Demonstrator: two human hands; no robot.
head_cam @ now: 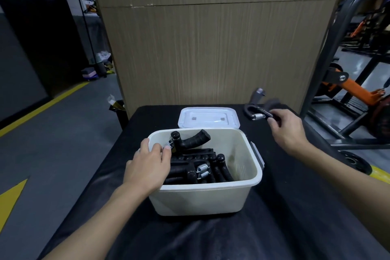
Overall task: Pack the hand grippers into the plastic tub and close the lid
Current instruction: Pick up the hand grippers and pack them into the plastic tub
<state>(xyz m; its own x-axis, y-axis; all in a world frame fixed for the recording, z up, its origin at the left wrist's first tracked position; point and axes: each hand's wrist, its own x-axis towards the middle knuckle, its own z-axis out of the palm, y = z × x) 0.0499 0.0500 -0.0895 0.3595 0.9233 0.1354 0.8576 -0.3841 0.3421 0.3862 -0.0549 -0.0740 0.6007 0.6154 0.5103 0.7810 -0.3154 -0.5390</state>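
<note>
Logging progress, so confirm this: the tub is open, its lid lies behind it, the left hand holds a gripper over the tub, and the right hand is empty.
One thing is wrong: the right hand is not empty. The head view shows it holding a gripper out beyond the tub's right side. The rest stands: the tub is open, its lid lies behind it, and the left hand holds a gripper over the tub.

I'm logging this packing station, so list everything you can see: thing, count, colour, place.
plastic tub: one, cream, open, centre of the table
lid: one, white, lying behind the tub
hand grippers in tub: several, black with silver springs, exact count unclear
hand gripper: one, black and blurred, in the right hand over the table's far right
table cover: one, black
wooden panel: brown, behind the table
gym frame: black and orange, right
left hand: at the tub's left rim, touching a gripper
right hand: holding a gripper
</note>
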